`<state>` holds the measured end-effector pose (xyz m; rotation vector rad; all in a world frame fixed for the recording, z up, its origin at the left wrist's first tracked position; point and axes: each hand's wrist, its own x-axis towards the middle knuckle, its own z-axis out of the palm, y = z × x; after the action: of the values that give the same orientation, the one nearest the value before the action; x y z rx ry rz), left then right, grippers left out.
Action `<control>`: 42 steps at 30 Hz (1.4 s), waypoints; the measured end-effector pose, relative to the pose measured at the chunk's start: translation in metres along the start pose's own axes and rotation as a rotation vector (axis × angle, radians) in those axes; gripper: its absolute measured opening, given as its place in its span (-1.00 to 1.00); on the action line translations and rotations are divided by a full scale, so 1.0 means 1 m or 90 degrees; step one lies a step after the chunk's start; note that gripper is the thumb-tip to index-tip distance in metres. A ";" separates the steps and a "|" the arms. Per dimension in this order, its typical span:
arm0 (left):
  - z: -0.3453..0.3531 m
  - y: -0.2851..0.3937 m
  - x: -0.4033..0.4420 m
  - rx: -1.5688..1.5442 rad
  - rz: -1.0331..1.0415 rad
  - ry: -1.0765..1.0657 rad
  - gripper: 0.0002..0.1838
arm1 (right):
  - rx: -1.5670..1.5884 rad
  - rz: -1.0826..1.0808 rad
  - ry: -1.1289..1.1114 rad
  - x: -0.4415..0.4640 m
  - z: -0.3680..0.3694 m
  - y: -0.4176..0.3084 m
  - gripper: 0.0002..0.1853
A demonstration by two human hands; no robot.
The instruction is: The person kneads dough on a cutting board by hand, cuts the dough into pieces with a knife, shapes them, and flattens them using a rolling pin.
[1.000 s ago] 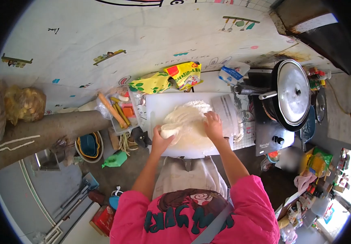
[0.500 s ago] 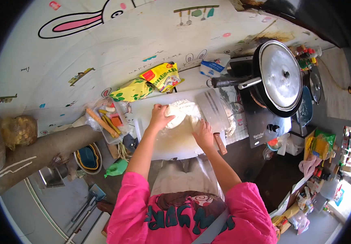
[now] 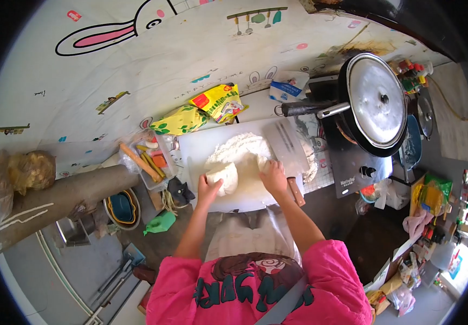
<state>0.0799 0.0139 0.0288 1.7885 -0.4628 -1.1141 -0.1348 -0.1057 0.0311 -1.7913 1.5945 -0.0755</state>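
Observation:
My left hand point(image 3: 209, 189) grips a thick pale lump of dough point(image 3: 225, 177), tilted up near the front left of the white cutting board point(image 3: 199, 146). Closed around a smaller piece of dough point(image 3: 263, 162) is my right hand point(image 3: 273, 177), near the board's right side. Loose white flour point(image 3: 242, 145) lies heaped just beyond both hands. To the right of my right hand rests a cleaver point(image 3: 285, 145), its wooden handle point(image 3: 296, 192) pointing towards me.
A lidded pan point(image 3: 376, 100) sits on the black cooktop point(image 3: 348, 172) at the right, its handle reaching left. Yellow bags point(image 3: 220, 102) stand behind the board. A plastic container point(image 3: 161, 158) of sausage-like sticks is at the left, above a green bag point(image 3: 160, 222).
My left hand has drawn the dough lump towards me, off the flour heap, and tilted it up. My right hand stays near the same spot, fingers now curled around the smaller piece.

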 end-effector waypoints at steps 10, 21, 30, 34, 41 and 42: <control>0.000 -0.010 0.033 -0.045 0.000 0.001 -0.46 | -0.059 -0.050 0.023 0.001 0.008 0.008 -0.40; 0.025 -0.005 0.021 -0.080 -0.063 -0.059 -0.47 | -0.039 -0.041 0.007 0.001 0.006 0.007 -0.36; 0.095 0.038 0.021 -0.290 -0.244 -0.009 -0.46 | 0.073 -0.008 0.052 -0.011 0.003 0.022 -0.38; 0.115 0.029 0.019 -0.097 -0.220 0.024 -0.42 | 0.347 0.065 -0.074 -0.025 0.003 0.050 -0.47; 0.059 -0.013 -0.002 0.218 -0.030 -0.153 -0.39 | 0.818 0.134 -0.279 -0.054 -0.035 0.021 -0.42; 0.058 0.004 -0.016 0.124 -0.075 -0.200 -0.40 | 0.782 0.091 -0.274 -0.053 -0.035 0.017 -0.41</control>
<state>0.0231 -0.0068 0.0319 1.8322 -0.6781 -1.4860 -0.1785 -0.0751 0.0696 -0.6608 0.9577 -0.4554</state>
